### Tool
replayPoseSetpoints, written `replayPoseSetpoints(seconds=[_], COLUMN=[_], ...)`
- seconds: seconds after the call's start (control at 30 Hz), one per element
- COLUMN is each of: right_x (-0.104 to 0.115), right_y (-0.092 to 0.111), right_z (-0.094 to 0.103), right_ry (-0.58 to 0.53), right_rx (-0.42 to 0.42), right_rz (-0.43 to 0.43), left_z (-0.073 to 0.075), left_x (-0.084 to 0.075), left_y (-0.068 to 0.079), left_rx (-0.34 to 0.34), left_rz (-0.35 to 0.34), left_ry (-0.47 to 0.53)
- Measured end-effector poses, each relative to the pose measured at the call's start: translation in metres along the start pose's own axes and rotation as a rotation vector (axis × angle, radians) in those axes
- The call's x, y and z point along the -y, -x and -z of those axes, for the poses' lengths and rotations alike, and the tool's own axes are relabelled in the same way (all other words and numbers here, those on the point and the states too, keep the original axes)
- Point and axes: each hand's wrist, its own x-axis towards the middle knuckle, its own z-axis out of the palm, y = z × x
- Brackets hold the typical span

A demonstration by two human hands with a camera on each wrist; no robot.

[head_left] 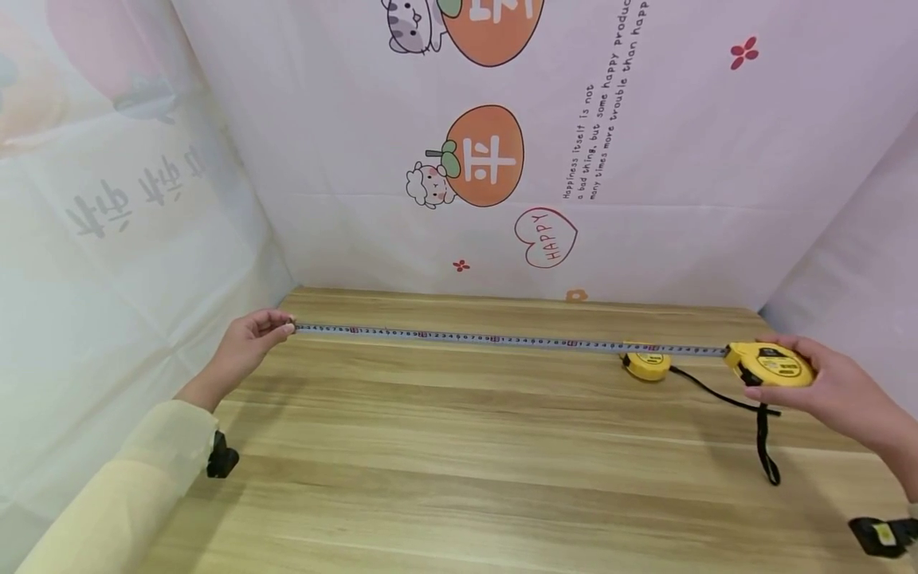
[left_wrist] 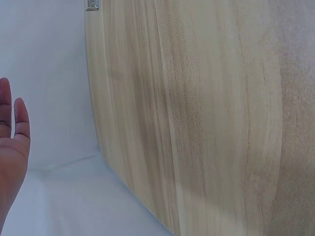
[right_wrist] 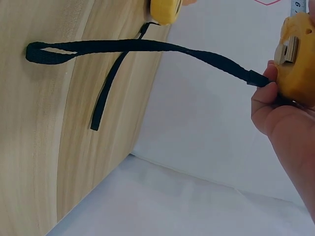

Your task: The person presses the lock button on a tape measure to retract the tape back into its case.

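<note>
Between my two hands a tape measure's marked blade (head_left: 459, 338) is stretched across the table. At the left, the thumb and fingers of my left hand (head_left: 242, 351) pinch the blade's free end. My right hand (head_left: 846, 391) grips the yellow tape measure case (head_left: 785, 365) at the right. From that case hangs a black wrist strap (right_wrist: 147, 45), looped at its end. In the left wrist view only part of my left hand (left_wrist: 12, 152) shows; its fingertips' hold is out of that frame.
A second yellow tape measure (head_left: 648, 367) lies on the wooden table (head_left: 459, 478), under the blade near the right, with its black strap (right_wrist: 104, 91) trailing right. A printed white cloth (head_left: 344, 199) stands behind, with more cloth at both sides.
</note>
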Motion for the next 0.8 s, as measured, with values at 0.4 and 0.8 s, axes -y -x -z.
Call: replayPoseSetpoints(seconds=[0.4,0.8], right_x=[-0.007,-0.014], right_y=[0.000,0.001], right_z=[0.000,-0.001], right_ry=[-0.017,-0.111], right_rx=[0.025,0.015], right_rz=[0.088,0.151], left_z=[-0.002,-0.002], left_x=[-0.006,-0.005], left_y=[0.002,0.002], left_rx=[0.019,0.018], left_rz=[0.002,-0.003], left_ry=[0.014,0.013])
